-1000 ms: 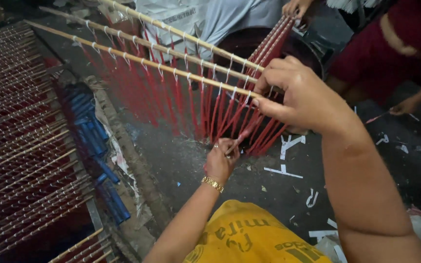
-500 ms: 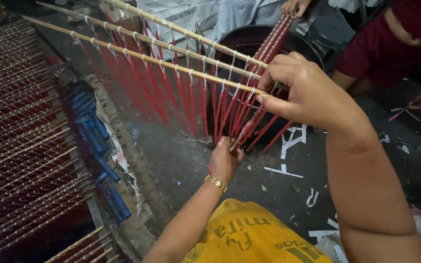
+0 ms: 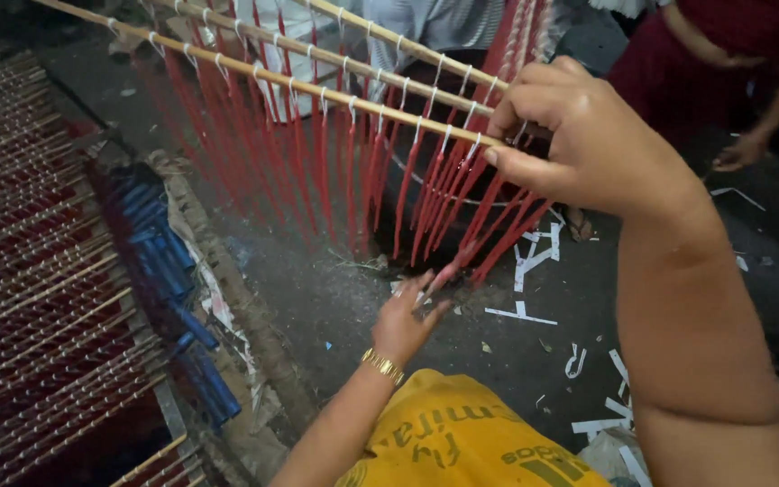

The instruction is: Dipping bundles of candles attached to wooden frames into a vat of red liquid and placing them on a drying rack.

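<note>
Head view puts the red candles (image 3: 380, 180) at the centre of what we see: thin tapers hanging by white wicks from long wooden rods (image 3: 317, 86), several rods running side by side from upper left toward our right hand (image 3: 579, 144). Our right hand is clenched round the near ends of the rods, fingers curled over them and thumb pressed beneath, holding them up above the floor. Lower down, our left hand (image 3: 407, 320) reaches up to the tips of the nearest candles; its fingers are loosely spread and touch the bottom ends of a few, though we cannot tell whether they pinch one. A gold bracelet (image 3: 382, 366) sits on that wrist, above our yellow garment (image 3: 462, 442).

Below the candles lies a dark concrete floor (image 3: 317, 298) scattered with white scraps (image 3: 534, 261). At the left, racks (image 3: 29, 271) hold more rods with red candles, and blue candles (image 3: 164, 271) lie beside them. Another person in dark red (image 3: 723, 54) bends at the upper right, one hand (image 3: 737, 153) reaching toward the floor.
</note>
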